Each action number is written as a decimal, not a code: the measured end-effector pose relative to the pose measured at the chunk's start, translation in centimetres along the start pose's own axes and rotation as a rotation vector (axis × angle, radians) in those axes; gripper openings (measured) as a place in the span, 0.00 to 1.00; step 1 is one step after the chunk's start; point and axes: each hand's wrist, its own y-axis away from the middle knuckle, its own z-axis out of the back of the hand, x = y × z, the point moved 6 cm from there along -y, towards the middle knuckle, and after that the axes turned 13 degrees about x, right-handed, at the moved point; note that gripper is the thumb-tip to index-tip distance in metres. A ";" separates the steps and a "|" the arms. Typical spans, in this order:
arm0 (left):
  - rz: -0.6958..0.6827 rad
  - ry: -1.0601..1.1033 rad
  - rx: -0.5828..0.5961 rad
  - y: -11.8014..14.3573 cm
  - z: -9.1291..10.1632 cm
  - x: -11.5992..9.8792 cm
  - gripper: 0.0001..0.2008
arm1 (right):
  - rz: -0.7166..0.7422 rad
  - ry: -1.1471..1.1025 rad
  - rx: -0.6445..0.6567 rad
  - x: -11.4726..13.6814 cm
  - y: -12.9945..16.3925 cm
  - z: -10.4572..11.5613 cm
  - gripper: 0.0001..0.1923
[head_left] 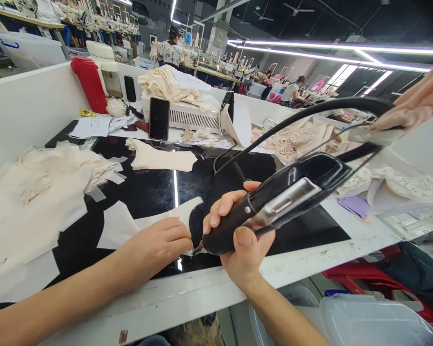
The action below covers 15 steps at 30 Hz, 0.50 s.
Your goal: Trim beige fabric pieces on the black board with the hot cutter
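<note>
My right hand (243,240) is wrapped around a black corded hand-held tool (274,202) with a silver lever along its side. The thumb lies below the lever, and the tool's narrow tip points down to the left. Under that tip is the end of a cream cut fabric piece (182,211) lying on the glossy black board (155,185). My left hand (162,245) rests on this piece with curled fingers closed at its edge, close to the tip. Its fingertips are partly hidden.
Cream fabric pieces (40,192) are piled at left; a small stack (162,157) lies behind. A phone (159,118) leans on a white vented box (195,117). Beige lace garments (303,139) lie at right. The tool's black cable (310,110) loops upward. A person (171,50) stands farther off.
</note>
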 end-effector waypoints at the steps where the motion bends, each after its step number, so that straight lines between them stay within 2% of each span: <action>1: -0.010 -0.013 0.008 0.0 0.0 0.0 0.11 | 0.002 -0.009 0.004 0.0 0.0 0.0 0.24; 8: -0.070 -0.088 0.042 0.6 0.6 -0.2 0.16 | -0.008 0.010 -0.007 0.1 0.0 -0.1 0.24; 15: -0.055 -0.083 0.047 1.1 0.4 0.2 0.17 | 0.002 -0.008 0.010 0.2 -0.2 0.0 0.22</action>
